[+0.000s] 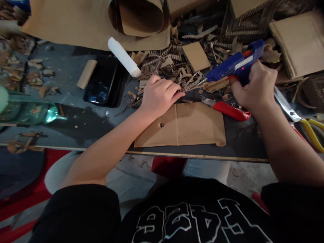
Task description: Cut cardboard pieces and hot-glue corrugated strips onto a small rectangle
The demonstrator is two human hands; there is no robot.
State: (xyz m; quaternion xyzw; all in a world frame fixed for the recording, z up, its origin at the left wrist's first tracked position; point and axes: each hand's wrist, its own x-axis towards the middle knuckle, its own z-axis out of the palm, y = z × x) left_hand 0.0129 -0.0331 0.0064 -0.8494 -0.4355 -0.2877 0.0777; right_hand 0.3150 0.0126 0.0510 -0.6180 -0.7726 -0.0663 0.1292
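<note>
My right hand (pixel 259 84) is wrapped round the handle of a blue glue gun (pixel 227 65), whose metal tip points left toward corrugated scraps. My left hand (pixel 160 94) is closed, its thumb and fingertips pinched together just left of the tip; what they hold is too small to make out. Below the fingers a flat cardboard piece (pixel 197 126) with a small hole lies at the table's front edge. A red utility knife (pixel 231 111) rests across its upper right corner, with the blade pointing left.
Scissors with yellow handles (pixel 308 130) lie at the right. A white roll (pixel 124 56) and a black phone (pixel 100 81) are at the left, near a green bottle (pixel 30 111). Curled cardboard (pixel 83 23) and scraps (pixel 164 60) fill the back.
</note>
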